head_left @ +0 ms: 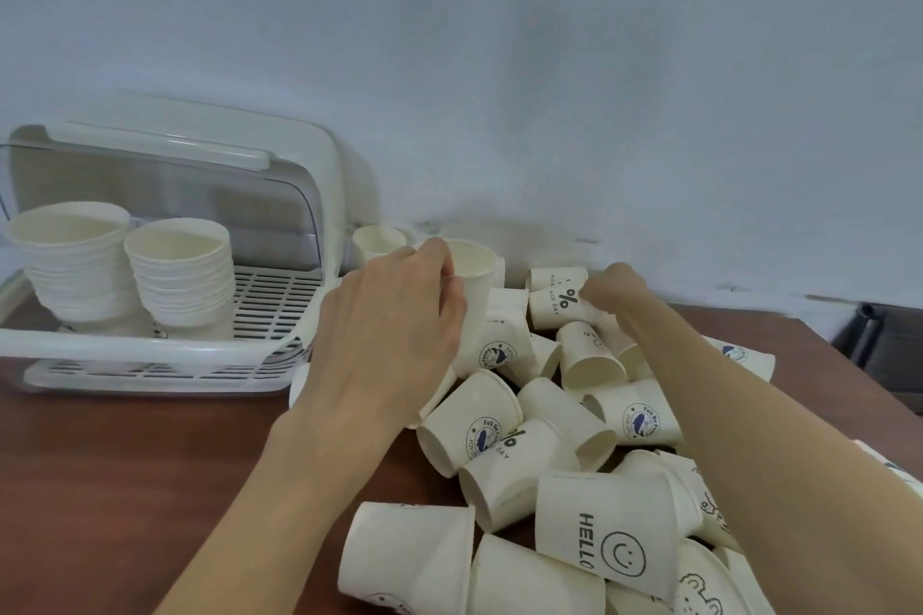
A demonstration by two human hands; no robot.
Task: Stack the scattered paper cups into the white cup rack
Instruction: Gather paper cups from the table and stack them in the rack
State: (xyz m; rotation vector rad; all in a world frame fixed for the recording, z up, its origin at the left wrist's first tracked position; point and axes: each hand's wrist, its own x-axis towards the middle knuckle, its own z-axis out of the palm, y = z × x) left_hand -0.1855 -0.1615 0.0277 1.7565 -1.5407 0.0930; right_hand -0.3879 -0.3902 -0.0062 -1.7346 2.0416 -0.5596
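Curled round a short nested stack of cream paper cups point(477, 310), the left hand point(384, 340) holds it upright just beside the right end of the white plastic cup rack point(165, 350), thumb and fingers wrapped about its side. The right hand point(612, 290) reaches to the far edge of the brown wooden table point(100, 489) and touches a cream paper cup printed with a percent sign point(562, 307); its fingers are hidden behind the knuckles, so I cannot tell whether they pinch it yet.

Gathering seems to be the step in hand: one hand carries the growing stack while the other fetches the next cup. That cup lies on its side, so it probably needs turning mouth-up before it drops into the stack.

Inside the rack, at its left end, stand two tall stacks of plain cream cups point(125, 270) under a raised clear lid point(165, 180). Many printed cups point(594, 529) lie tumbled across the table's right half, so much remains.
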